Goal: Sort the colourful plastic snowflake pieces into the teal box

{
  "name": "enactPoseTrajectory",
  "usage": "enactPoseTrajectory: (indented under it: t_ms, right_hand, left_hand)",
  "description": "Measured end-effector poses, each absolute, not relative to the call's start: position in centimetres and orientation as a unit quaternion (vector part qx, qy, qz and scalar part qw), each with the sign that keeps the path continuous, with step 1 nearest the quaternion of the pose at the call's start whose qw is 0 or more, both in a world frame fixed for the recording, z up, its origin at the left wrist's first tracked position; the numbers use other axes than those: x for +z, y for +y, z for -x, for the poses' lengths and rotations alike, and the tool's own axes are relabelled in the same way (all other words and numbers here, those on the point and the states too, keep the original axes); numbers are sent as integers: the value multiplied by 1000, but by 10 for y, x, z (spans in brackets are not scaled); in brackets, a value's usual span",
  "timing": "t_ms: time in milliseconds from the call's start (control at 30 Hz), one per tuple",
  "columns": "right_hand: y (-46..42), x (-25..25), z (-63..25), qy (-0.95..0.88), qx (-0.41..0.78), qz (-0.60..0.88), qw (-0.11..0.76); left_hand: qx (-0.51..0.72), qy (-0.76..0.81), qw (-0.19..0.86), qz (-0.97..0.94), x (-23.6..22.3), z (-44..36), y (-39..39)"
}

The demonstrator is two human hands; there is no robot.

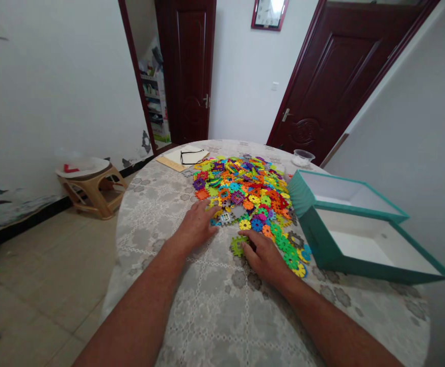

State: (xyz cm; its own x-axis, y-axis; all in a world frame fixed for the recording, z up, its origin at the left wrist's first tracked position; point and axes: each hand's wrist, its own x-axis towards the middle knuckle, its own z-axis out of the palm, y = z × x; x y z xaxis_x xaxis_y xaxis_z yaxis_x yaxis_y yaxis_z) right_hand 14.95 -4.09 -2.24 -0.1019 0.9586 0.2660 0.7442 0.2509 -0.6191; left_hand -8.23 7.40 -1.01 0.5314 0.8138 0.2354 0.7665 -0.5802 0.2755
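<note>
My right hand [261, 254] grips a lime-green toothed building piece [237, 246] between thumb and fingers, just above or on the tablecloth. At the left edge of a large heap of colourful plastic building pieces [241, 178], my left hand [199, 224] reaches out with fingers apart, by a yellow piece [215, 202]. Whether its fingertips touch that piece I cannot tell. Close to both hands lie a grey piece with a white window grid [226, 217], a yellow disc [244, 224] and a blue disc [257, 225].
Two open teal boxes [375, 275] stand on the table's right side. Eyeglasses [191, 156] rest on paper [172, 160] at the back left, and a clear plastic bowl [304, 155] sits at the back right. A stool [92, 188] stands on the floor to the left.
</note>
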Motion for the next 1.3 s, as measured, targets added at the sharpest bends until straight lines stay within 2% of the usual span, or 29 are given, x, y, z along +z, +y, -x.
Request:
enactPoseTrajectory:
  t_ms: [667, 1033, 1300]
  right_hand:
    - [-41, -21, -151, -720, 189, 588, 317]
    - [-42, -19, -155, -722, 182, 554, 372]
    - [-47, -16, -152, -690, 244, 519, 440]
  left_hand:
    - [125, 427, 95, -891, 6, 80, 67]
    - [187, 380, 231, -876, 16, 87, 62]
    - [165, 321, 425, -830, 17, 72, 52]
